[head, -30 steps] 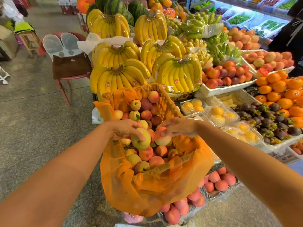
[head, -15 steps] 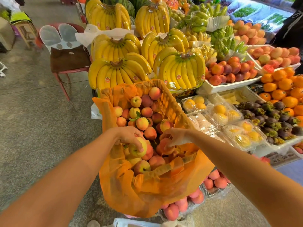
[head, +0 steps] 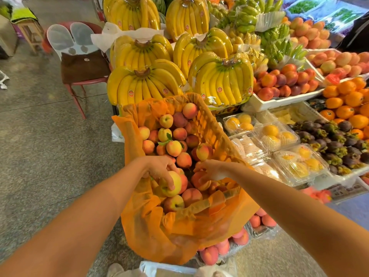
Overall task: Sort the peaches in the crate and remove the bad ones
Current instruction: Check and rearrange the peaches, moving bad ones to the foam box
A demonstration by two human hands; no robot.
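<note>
— Biggest first, qty?
— 6 banana bunches point(head: 221, 76) at back. 1 crate point(head: 211, 124) just in front, orange-lined, w/ 20-plus peaches point(head: 173, 148) inside.
— Grips?
— 2, both in crate, near end. Left grip point(head: 160, 169) curled round yellowish peach point(head: 166, 190); right grip point(head: 216, 170) pinching reddish peach point(head: 200, 183) close by.

In the crate point(head: 211, 124), peaches point(head: 173, 148) are being kept; bananas point(head: 221, 80) are being displayed at twelve o'clock, mangosteens point(head: 329, 140) at three, a chair point(head: 79, 64) at ten.
</note>
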